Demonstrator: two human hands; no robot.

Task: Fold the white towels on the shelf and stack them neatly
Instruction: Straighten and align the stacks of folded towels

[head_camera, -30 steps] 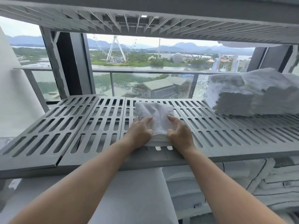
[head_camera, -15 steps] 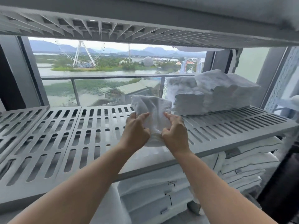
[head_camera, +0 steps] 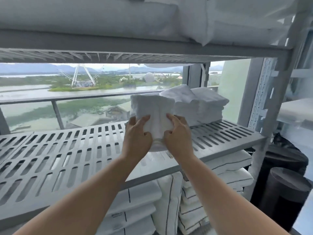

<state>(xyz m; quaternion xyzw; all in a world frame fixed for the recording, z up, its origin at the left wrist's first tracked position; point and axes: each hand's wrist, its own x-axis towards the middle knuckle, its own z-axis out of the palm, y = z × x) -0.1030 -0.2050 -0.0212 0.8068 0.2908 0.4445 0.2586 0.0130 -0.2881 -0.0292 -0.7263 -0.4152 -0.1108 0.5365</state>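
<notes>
Folded white terry towel [head_camera: 152, 107] is rising toward white towel stack [head_camera: 203, 106] | left grip [head_camera: 137, 133], right grip [head_camera: 177, 133] are pinching it | best keeping edges square

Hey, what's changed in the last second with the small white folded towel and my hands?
The small white folded towel lay flat on the grey slatted plastic shelf. The left hand and right hand have since lifted it off and carried it right, towards the stack of folded white towels. Both still hold its near end. The stack has stayed in place on the shelf.
</notes>
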